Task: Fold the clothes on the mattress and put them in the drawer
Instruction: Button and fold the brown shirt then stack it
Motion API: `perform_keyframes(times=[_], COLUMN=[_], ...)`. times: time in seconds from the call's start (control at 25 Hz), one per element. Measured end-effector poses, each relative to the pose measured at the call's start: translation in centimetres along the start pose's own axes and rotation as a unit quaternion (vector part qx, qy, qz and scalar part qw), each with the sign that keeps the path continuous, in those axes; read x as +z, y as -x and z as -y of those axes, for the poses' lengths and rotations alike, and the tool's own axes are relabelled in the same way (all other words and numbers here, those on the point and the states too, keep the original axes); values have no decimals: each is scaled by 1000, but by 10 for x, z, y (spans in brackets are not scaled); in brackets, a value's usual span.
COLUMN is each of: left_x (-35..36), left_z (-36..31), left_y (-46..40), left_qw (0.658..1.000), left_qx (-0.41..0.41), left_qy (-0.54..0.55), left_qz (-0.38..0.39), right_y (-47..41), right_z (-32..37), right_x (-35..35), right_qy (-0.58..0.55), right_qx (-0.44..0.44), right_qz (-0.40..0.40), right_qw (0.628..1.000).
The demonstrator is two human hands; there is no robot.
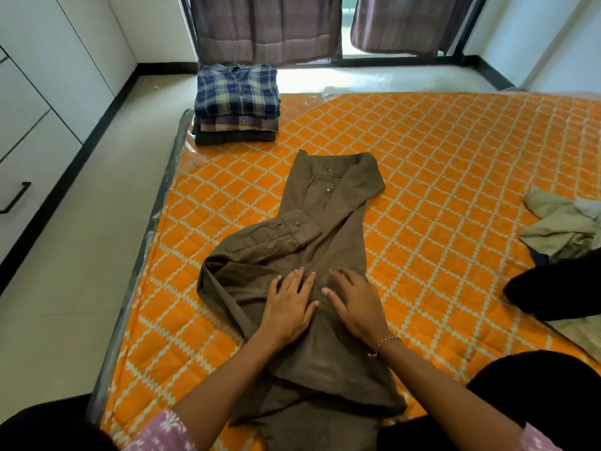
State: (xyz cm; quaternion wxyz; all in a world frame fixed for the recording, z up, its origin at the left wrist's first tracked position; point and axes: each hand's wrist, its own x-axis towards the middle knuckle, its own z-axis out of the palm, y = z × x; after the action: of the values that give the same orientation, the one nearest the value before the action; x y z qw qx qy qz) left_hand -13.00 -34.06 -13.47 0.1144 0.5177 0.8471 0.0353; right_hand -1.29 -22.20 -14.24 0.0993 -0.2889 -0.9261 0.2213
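The olive-brown buttoned cotton shirt is laid on the orange diamond-quilted mattress with its long axis running straight away from the hands, collar at the far end and hem nearest the body. It is pressed flat at mid-length by the left hand and the right hand, side by side, fingers straight, nothing gripped, so neither is judged nearer. A folded stack topped by a blue plaid shirt is seen far beyond the left hand; no writing or brand can be read.

Pink floral-print sleeves, pink beaded bracelet, dark trousers.
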Motion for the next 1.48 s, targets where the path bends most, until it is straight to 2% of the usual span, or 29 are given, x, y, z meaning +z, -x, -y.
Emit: perform_keyframes(times=[0.08,0.16,0.24,0.28,0.32,0.4,0.44,0.48,0.52,0.56,0.64,0.68,0.72,0.76,0.8,0.84,0.88,0.92,0.96,1.0,1.04,1.08,1.12,1.2,1.32,1.4,1.48], left_x=[-6,-12,-15,-15,-15,-20,-24,-28,-30,-32,-41,-44,-43,-48,-49,-51,-51,-50,-47,-46,-45,-46,-45,-42,-38,-41,-43], left_z=[-2,-2,8,16,24,35,33,28,20,11,-9,-14,-14,-9,2,15,28,39,48,52,52,49,47,44,46,43,38], left_y=[-32,-72,-107,-119,-128,-143,-150,-159,-166,-174,-184,-190,-198,-207,-214,-221,-224,-225,-226,-228,-229,-229,-229,-229,-223,-218,-214], left_qw=[996,978,974,976,973,951,941,939,945,953,961,966,967,952,903,815,709,625,581,571,577,586,589,578,581,594,627], left_qx=[-6,-40,-79,-106,-146,-248,-271,-257,-201,-124,-23,-19,-47,-96,-156,-216,-263,-300,-324,-333,-336,-339,-341,-335,-320,-316,-300], left_qy=[81,198,207,182,168,163,168,181,196,215,253,246,240,279,393,536,654,720,745,748,743,735,732,744,748,739,718], left_qz=[-42,-53,-55,-55,-60,-85,-109,-142,-170,-174,-107,-75,-69,-78,-71,-45,-3,37,56,61,53,38,27,17,2,-11,-28], right_y=[-42,-88,-130,-147,-162,-192,-206,-218,-230,-241,-260,-273,-287,-300,-310,-317,-319,-318,-310,-298,-282,-271,-264,-269,-280,-267,-242], right_z=[-7,-19,-28,-32,-38,-53,-62,-68,-74,-76,-77,-73,-65,-54,-40,-27,-14,-9,-8,-12,-16,-23,-31,-51,-66,-55,-37], right_x=[-19,-36,-50,-55,-59,-60,-59,-59,-60,-62,-67,-69,-71,-73,-74,-70,-67,-56,-41,-22,-6,7,15,14,-5,-4,11], right_qy=[-154,-287,-476,-545,-590,-631,-640,-649,-651,-654,-633,-614,-597,-592,-598,-606,-588,-509,-364,-199,-61,28,67,60,71,89,107], right_qx=[115,241,354,389,406,423,427,434,437,430,397,370,342,318,295,274,255,242,220,197,175,168,173,214,240,202,125], right_qz=[-78,-114,-94,-93,-103,-105,-94,-84,-79,-87,-167,-206,-224,-223,-198,-156,-112,-73,-36,-4,19,40,54,65,79,60,54], right_qw=[978,920,799,737,691,642,632,620,616,617,644,666,690,706,718,731,759,823,904,960,982,985,981,973,965,974,985])
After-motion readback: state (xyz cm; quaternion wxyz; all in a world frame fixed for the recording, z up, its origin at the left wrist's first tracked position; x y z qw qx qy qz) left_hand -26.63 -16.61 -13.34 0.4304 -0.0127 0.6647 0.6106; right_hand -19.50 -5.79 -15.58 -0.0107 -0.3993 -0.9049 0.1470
